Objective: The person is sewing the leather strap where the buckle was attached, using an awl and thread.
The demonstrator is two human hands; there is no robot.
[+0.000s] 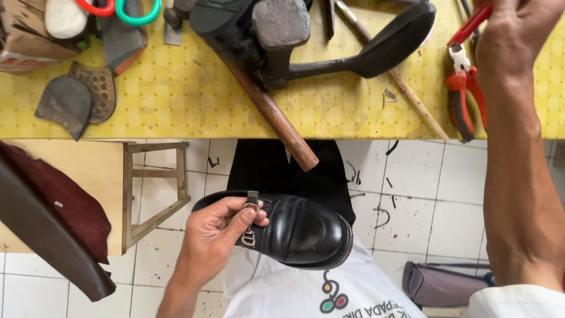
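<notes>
The left hand (215, 232) grips a black leather shoe (294, 229) by its strap and buckle, holding it over the lap above the white tiled floor (447, 176). The right hand (515, 29) reaches up to the yellow worktable (176, 94), fingers closed around the handle of a red tool (471, 23). Beside it lie red pliers (465, 94); between the hands stand an iron shoe last (329, 41) and a wooden-handled hammer (271, 112), with two rubber heel pieces (76, 100) further left.

Brown cardboard box (23, 35), bench's far-left corner
</notes>
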